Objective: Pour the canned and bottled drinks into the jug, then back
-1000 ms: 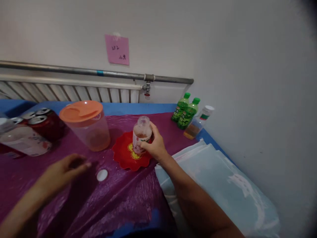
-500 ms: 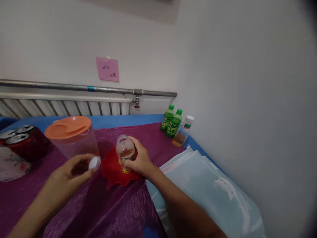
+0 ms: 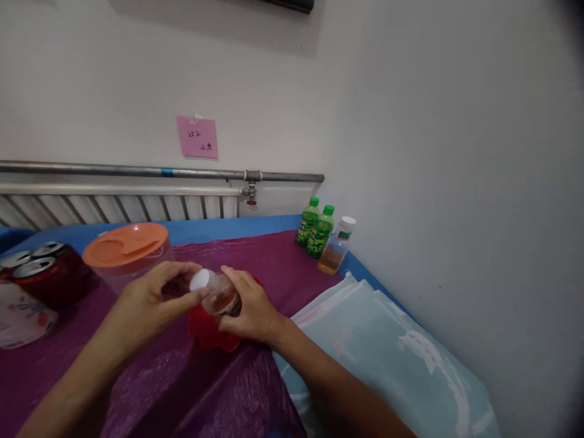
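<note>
My right hand is wrapped round a small clear bottle with a little brown liquid, held tilted toward the left over a red scalloped plate. My left hand pinches a white cap with thumb and fingers, pressed against the bottle's mouth. Both hands are above a purple plastic sheet that covers the table.
A clear pitcher with an orange lid stands just left of my hands. Red cans in plastic wrap sit at the far left. Two green bottles and a white-capped bottle stand by the wall. Pale blue bags lie at the right.
My left hand picked the white cap off the purple sheet and carried it right to the bottle's mouth. My right hand tipped the bottle from upright toward the left.
</note>
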### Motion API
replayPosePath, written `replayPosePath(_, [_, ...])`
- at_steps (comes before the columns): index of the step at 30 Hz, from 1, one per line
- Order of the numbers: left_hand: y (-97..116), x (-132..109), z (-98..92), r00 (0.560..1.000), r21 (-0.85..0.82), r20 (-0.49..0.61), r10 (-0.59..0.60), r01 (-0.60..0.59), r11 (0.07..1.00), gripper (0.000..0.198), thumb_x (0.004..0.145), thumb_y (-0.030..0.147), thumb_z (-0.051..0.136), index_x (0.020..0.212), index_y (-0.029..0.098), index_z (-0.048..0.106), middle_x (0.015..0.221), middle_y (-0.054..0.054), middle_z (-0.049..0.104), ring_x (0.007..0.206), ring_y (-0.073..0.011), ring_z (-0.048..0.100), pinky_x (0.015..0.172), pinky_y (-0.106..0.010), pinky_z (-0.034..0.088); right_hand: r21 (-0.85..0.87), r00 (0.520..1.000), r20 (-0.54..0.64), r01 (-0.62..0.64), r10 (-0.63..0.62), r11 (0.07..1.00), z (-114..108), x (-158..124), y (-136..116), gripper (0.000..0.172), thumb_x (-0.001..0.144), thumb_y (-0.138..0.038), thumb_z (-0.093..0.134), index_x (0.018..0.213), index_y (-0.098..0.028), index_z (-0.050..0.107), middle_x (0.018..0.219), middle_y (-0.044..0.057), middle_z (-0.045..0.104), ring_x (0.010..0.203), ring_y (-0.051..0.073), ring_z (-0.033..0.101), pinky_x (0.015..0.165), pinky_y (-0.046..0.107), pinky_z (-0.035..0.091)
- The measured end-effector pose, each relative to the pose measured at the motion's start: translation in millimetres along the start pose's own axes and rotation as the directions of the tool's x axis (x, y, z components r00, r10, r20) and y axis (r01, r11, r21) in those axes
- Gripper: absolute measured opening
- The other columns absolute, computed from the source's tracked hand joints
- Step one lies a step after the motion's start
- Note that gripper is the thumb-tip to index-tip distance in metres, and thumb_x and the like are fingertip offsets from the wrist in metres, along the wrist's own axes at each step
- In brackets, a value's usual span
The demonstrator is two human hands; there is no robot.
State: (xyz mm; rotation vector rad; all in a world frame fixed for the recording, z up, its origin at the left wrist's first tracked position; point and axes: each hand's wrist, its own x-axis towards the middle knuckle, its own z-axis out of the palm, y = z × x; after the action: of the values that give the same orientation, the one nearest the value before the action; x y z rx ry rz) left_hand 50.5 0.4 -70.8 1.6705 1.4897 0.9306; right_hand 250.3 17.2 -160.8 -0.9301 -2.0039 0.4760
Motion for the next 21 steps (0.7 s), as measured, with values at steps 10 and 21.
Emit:
replayPosePath(10, [8,6,-8.9,0.998,0.088,0.051,-0.041,0.037,0.995,0.054,0.058,0.059,0.067,0.098,0.022,0.068,0.092,-0.004,0.070,0.082,-0.0211,0.062,0.074,-0.033,0.049,-0.074,1.000,0.013,0.021,-0.020,0.997,0,0,-2,0.095,0.065,-0.031,0.079,0.150,-0.019,0.038,0.140,0.015,0.056,0.128,0.029,0.054,0.108,0.045,0.045])
replayPosePath(21, [7,12,-8.4,0.995,0.122,0.064,-0.082,0.074,0.990,0.070,0.052,0.068,0.067,0.108,0.025,0.067,0.098,-0.002,0.071,0.088,-0.0225,0.065,0.081,-0.036,0.052,-0.089,0.999,0.012,-0.036,0.037,0.995,0,1,-5,0.092,0.065,-0.033,0.078,0.148,-0.016,0.043,0.137,0.015,0.058,0.126,0.029,0.055,0.109,0.044,0.044])
